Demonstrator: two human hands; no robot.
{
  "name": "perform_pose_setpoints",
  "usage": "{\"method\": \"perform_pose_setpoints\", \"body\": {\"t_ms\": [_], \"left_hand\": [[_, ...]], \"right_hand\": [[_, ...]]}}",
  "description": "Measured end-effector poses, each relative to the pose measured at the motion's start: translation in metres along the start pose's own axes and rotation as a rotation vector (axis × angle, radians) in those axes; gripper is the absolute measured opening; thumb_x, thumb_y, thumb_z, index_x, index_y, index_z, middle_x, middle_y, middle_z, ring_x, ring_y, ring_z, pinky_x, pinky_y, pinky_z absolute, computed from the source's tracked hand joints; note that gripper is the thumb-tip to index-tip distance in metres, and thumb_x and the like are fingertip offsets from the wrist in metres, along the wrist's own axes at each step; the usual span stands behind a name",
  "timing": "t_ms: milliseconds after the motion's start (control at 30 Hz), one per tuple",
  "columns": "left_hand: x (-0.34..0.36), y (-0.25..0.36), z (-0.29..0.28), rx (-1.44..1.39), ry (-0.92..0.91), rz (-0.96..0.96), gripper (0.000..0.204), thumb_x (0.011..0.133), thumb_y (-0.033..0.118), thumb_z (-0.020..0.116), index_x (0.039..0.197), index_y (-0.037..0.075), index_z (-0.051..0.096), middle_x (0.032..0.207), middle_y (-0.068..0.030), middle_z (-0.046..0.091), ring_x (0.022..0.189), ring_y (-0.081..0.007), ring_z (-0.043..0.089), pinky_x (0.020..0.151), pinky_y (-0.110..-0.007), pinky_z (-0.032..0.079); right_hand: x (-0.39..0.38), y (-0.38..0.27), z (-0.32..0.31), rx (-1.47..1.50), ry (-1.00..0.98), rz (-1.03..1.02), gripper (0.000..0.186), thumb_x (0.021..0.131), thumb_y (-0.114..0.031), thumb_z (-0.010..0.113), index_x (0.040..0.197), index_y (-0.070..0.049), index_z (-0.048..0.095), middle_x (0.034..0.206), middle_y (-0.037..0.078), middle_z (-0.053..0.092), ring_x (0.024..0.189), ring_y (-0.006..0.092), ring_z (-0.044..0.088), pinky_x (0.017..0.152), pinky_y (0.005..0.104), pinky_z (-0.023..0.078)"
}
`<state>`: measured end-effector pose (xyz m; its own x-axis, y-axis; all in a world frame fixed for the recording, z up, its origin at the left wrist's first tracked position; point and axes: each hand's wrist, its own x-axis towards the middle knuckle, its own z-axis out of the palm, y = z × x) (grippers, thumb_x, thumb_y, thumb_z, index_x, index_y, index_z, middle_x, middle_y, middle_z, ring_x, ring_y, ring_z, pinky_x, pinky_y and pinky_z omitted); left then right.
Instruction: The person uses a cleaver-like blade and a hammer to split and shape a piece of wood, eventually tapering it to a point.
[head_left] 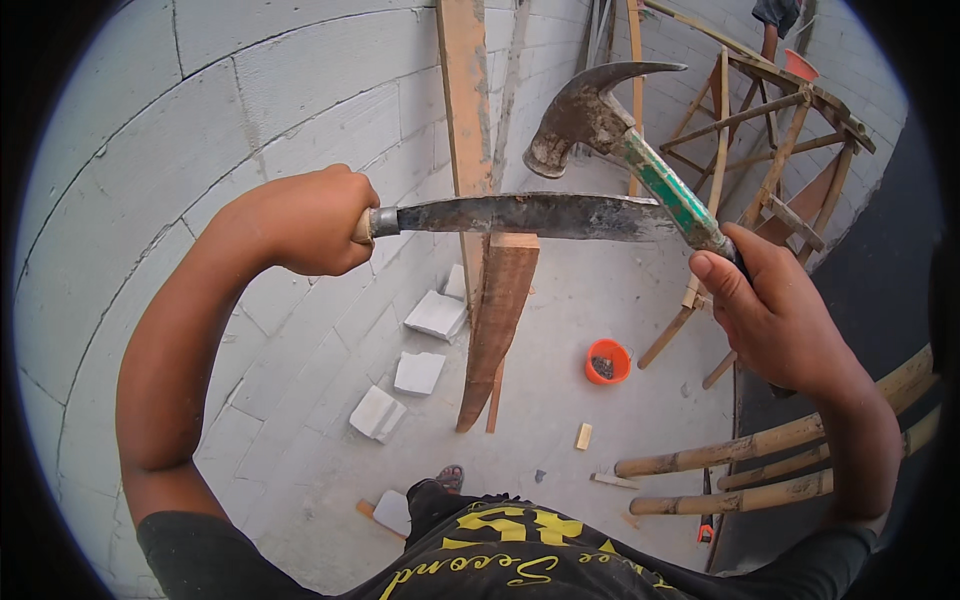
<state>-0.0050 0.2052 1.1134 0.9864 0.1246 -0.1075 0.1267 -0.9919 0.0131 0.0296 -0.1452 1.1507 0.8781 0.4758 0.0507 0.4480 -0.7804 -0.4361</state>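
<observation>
Your left arm comes up from the lower left, elbow bent, wrist turned toward the centre. Your left hand (325, 220), left of centre, is clenched round the handle of the machete (540, 215), its blade running nearly level across the upper middle, over the top end of the brown board (500, 320). Your right forearm rises from the lower right. Your right hand (775, 310), right of centre, grips the hammer (670, 185), thumb laid along the handle; the hammer slants up and left, its head above the blade in the upper middle.
</observation>
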Motion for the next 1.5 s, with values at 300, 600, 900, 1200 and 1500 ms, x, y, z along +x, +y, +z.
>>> {"method": "perform_pose_setpoints", "body": {"t_ms": [300, 600, 900, 1200, 1500], "left_hand": [[0.005, -0.014, 0.01, 0.023, 0.064, 0.093, 0.017, 0.08, 0.016, 0.069, 0.076, 0.0, 0.067, 0.072, -0.0213, 0.066, 0.073, -0.0357, 0.066, 0.066, -0.044, 0.052], [0.008, 0.009, -0.006, 0.058, -0.034, 0.022, 0.017, 0.081, 0.015, 0.069, 0.075, -0.001, 0.066, 0.07, -0.0208, 0.065, 0.071, -0.0362, 0.065, 0.065, -0.045, 0.051], [0.015, 0.012, 0.002, 0.081, 0.032, 0.068, 0.013, 0.077, 0.011, 0.065, 0.072, 0.0, 0.065, 0.066, -0.0175, 0.064, 0.061, -0.0327, 0.062, 0.06, -0.042, 0.052], [0.002, -0.002, 0.003, -0.005, 0.02, 0.043, 0.017, 0.076, 0.012, 0.068, 0.067, 0.0, 0.062, 0.055, -0.0124, 0.058, 0.05, -0.0244, 0.054, 0.054, -0.038, 0.046], [-0.041, -0.039, 0.018, -0.133, 0.067, -0.102, 0.02, 0.078, 0.013, 0.073, 0.069, -0.001, 0.062, 0.054, -0.0084, 0.056, 0.048, -0.0166, 0.05, 0.051, -0.034, 0.043]], "right_hand": [[0.014, 0.008, 0.007, 0.537, 0.431, -0.345, 0.036, 0.108, -0.036, 0.048, 0.089, -0.005, 0.052, 0.059, -0.004, 0.044, 0.043, 0.0052, 0.044, 0.042, 0.0216, 0.038], [-0.007, -0.008, -0.008, 0.301, 0.389, -0.13, 0.034, 0.109, -0.037, 0.048, 0.107, -0.004, 0.056, 0.058, -0.005, 0.043, 0.037, 0.0013, 0.037, 0.034, 0.0177, 0.032], [-0.01, 0.028, -0.003, 0.507, 0.556, -0.421, 0.035, 0.11, -0.04, 0.041, 0.1, -0.007, 0.049, 0.062, -0.002, 0.045, 0.041, 0.0024, 0.039, 0.038, 0.0187, 0.034], [-0.008, 0.068, 0.167, 1.281, 0.556, -0.364, 0.023, 0.104, -0.023, 0.058, 0.096, -0.006, 0.044, 0.071, 0.002, 0.054, 0.051, 0.0065, 0.049, 0.045, 0.0212, 0.039], [0.031, 0.097, 0.322, 1.657, 0.413, 0.118, 0.04, 0.083, 0.004, 0.079, 0.082, -0.008, 0.042, 0.086, 0.012, 0.064, 0.045, 0.0133, 0.056, 0.039, 0.0296, 0.047]]}}
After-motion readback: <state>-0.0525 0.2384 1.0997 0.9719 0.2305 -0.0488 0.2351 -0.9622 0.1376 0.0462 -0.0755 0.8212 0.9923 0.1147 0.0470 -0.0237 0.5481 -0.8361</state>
